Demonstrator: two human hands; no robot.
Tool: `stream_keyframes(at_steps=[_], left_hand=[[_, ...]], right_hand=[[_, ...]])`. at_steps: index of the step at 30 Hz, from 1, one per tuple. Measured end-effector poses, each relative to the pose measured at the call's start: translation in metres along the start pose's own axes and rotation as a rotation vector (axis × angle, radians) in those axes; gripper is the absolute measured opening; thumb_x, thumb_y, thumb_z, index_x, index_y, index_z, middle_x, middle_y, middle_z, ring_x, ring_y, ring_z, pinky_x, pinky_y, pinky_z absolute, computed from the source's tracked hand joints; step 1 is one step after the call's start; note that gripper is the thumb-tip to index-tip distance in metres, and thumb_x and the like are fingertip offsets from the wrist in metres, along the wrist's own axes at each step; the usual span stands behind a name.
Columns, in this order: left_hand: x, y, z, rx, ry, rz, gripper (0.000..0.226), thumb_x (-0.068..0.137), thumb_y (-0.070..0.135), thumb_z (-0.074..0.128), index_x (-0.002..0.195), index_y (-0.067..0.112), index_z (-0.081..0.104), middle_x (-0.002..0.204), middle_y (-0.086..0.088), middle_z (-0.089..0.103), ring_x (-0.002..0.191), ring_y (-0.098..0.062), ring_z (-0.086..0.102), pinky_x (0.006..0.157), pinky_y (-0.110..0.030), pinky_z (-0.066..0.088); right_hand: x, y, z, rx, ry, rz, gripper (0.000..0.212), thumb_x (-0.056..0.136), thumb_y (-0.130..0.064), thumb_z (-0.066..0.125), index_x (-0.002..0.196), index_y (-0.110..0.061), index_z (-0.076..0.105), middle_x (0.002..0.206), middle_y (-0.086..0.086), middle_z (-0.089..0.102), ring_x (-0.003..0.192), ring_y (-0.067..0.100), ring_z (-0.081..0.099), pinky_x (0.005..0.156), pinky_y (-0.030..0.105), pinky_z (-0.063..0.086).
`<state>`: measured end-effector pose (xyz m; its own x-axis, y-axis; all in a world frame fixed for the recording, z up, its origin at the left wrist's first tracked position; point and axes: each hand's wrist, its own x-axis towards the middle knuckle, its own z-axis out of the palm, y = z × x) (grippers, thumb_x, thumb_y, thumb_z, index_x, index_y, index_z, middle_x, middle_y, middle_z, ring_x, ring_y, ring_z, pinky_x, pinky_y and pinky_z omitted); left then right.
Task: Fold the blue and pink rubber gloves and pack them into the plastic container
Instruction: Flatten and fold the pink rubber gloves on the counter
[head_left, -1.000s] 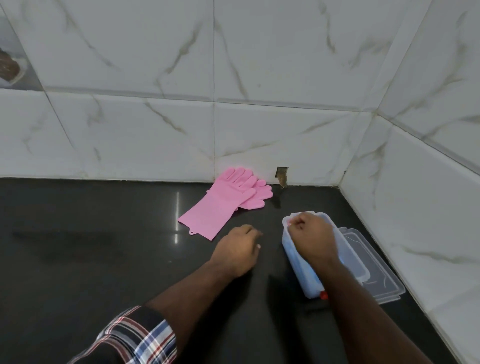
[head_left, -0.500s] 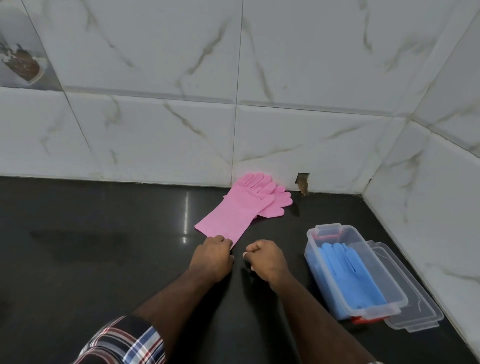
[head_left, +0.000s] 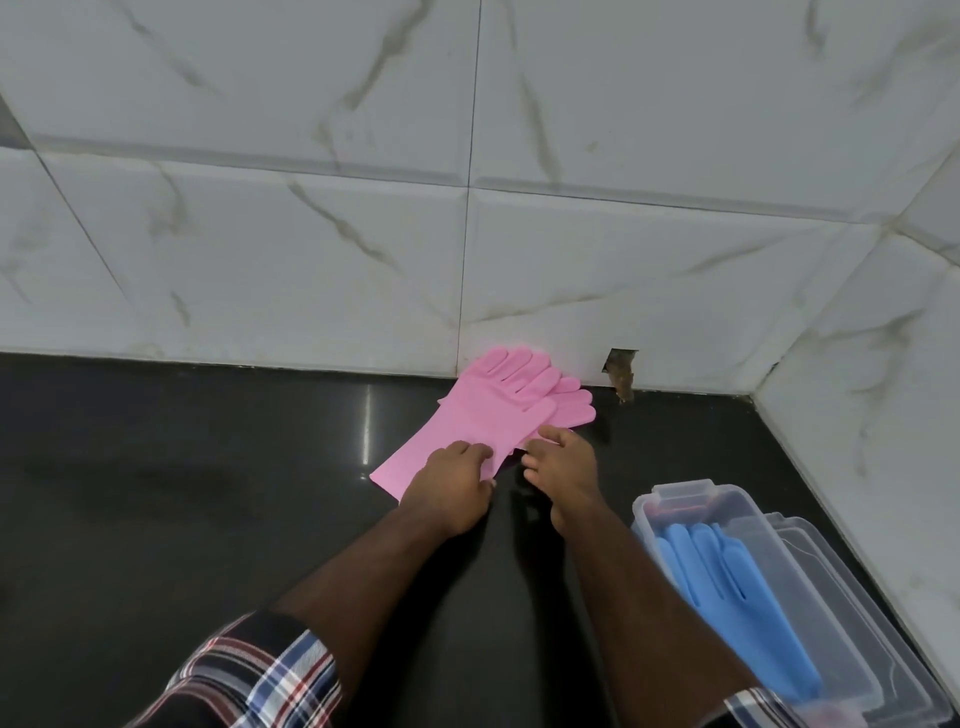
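Observation:
Two pink rubber gloves (head_left: 488, 410) lie stacked flat on the black counter, fingers pointing at the back wall. My left hand (head_left: 452, 486) rests on the cuff end of the top glove, fingers curled on its edge. My right hand (head_left: 563, 467) touches the gloves' right edge, fingers spread apart. The blue gloves (head_left: 727, 587) lie folded inside the clear plastic container (head_left: 675, 493) at the right.
The container's clear lid (head_left: 852, 592) lies under or beside it against the right wall. White marble-look tiles form the back and right walls; a small broken hole (head_left: 621, 371) sits at the back wall's base. The dark counter (head_left: 182, 493) stretches left.
Both hands have moved forward from the container and counter onto the pink gloves' cuff end. The right hand has left the container, where the blue gloves now show.

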<state>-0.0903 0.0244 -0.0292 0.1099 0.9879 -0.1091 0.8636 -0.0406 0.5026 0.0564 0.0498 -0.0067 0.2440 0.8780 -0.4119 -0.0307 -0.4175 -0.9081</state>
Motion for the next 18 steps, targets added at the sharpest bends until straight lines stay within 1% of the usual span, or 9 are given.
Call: stream_keyframes(at_steps=[1,3,5,8,11,13,15,16,18], left_hand=[[0.001,-0.001,0.003,0.009,-0.003,-0.008,0.047,0.095,0.033,0.053,0.141,0.022,0.049,0.142,-0.003,0.051,0.127,-0.029,0.047,0.103,-0.044,0.043],[0.002,-0.002,0.007,0.025,0.007,-0.02,0.048,0.095,0.036,0.054,0.142,0.025,0.048,0.142,0.0,0.049,0.125,-0.029,0.044,0.101,-0.043,0.043],[0.002,-0.006,0.011,0.027,0.031,-0.017,0.048,0.095,0.036,0.054,0.142,0.026,0.048,0.143,0.002,0.048,0.125,-0.029,0.043,0.101,-0.043,0.043],[0.004,-0.009,0.012,0.005,0.038,-0.015,0.047,0.095,0.035,0.054,0.141,0.027,0.05,0.142,0.003,0.049,0.125,-0.028,0.044,0.103,-0.043,0.042],[0.007,-0.01,0.01,-0.114,0.045,-0.033,0.045,0.094,0.035,0.056,0.139,0.027,0.053,0.14,0.004,0.052,0.127,-0.024,0.046,0.105,-0.042,0.042],[0.008,-0.009,0.003,-0.272,0.174,-0.037,0.041,0.092,0.032,0.058,0.133,0.026,0.058,0.133,0.005,0.059,0.125,-0.021,0.052,0.104,-0.042,0.045],[0.01,-0.004,-0.011,-0.371,0.351,-0.019,0.036,0.09,0.03,0.062,0.126,0.024,0.063,0.124,0.005,0.062,0.115,-0.019,0.057,0.099,-0.043,0.049],[0.011,0.001,-0.021,-0.401,0.403,-0.007,0.037,0.088,0.03,0.065,0.124,0.023,0.063,0.121,0.006,0.061,0.11,-0.018,0.059,0.097,-0.042,0.05],[0.008,0.016,-0.044,-0.439,0.399,0.025,0.045,0.086,0.035,0.07,0.128,0.024,0.06,0.118,0.008,0.056,0.105,-0.015,0.059,0.092,-0.036,0.052]], right_hand=[[0.005,-0.002,0.003,0.049,-0.007,0.014,0.031,0.089,-0.006,0.065,0.12,-0.011,0.06,0.1,0.009,0.069,0.098,0.027,0.069,0.083,0.038,0.06],[0.015,-0.005,0.009,0.143,-0.025,0.05,0.035,0.087,-0.003,0.068,0.12,-0.013,0.061,0.105,0.009,0.068,0.097,0.025,0.069,0.077,0.032,0.059],[0.02,-0.006,0.015,0.223,-0.025,0.075,0.032,0.087,0.0,0.068,0.115,-0.012,0.064,0.102,0.008,0.069,0.092,0.022,0.068,0.076,0.029,0.058],[0.026,-0.004,0.021,0.142,0.049,0.046,0.029,0.085,0.001,0.069,0.113,-0.005,0.068,0.102,0.007,0.071,0.089,0.019,0.067,0.076,0.029,0.057],[0.022,-0.01,0.025,0.103,0.07,-0.027,0.03,0.084,0.001,0.07,0.113,-0.006,0.07,0.104,0.005,0.072,0.086,0.014,0.065,0.076,0.029,0.054],[0.015,-0.018,0.025,0.121,0.05,-0.08,0.027,0.085,-0.001,0.07,0.111,-0.008,0.072,0.103,0.001,0.073,0.092,0.014,0.065,0.081,0.029,0.055],[0.005,-0.028,0.024,0.13,0.001,-0.146,0.024,0.086,-0.003,0.071,0.109,-0.01,0.073,0.1,-0.005,0.073,0.099,0.013,0.066,0.091,0.033,0.055],[-0.002,-0.032,0.023,0.128,-0.028,-0.183,0.023,0.086,-0.004,0.071,0.108,-0.011,0.074,0.099,-0.007,0.074,0.1,0.011,0.066,0.094,0.034,0.054],[-0.016,-0.041,0.023,0.131,-0.086,-0.248,0.02,0.088,-0.005,0.069,0.105,-0.013,0.074,0.099,-0.007,0.074,0.1,0.01,0.067,0.094,0.031,0.054]])
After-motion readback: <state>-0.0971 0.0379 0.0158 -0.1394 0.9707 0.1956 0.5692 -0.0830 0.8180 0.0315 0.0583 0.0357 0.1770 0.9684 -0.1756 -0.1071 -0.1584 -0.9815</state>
